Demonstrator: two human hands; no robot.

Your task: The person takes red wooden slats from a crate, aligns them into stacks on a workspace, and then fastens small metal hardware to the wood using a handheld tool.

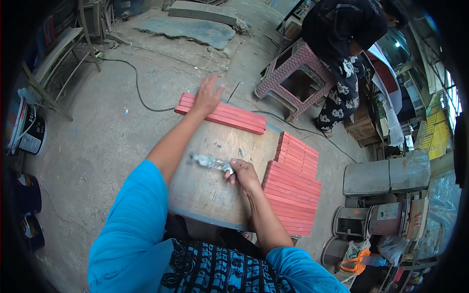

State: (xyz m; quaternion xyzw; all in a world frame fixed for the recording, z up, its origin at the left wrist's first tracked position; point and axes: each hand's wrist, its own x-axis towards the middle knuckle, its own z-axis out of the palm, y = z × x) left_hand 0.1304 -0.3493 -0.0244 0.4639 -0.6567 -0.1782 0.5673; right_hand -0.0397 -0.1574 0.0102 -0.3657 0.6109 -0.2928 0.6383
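My left hand [209, 97] reaches to the far side of the work table [210, 185]. Its fingers are spread over a row of red-painted wooden bars [234, 118], and whether they touch the wood is hard to tell. Closer to me, my right hand [244, 175] is closed round one end of a silvery, crinkled-looking elongated tool [212, 162]. Motion blur hides its exact kind. The tool points left above the bare tabletop. Along the table's right side lie two more groups of red bars, a larger near one [292, 200] and a smaller far one [297, 154] with dark spots.
Beyond the table a person [342, 29] in dark clothes sits on a pink patterned plastic stool [298, 73]. A dark cable [139, 93] crosses the concrete floor. Buckets [31, 129] stand at the left. Metal drums [351, 222] and clutter line the right.
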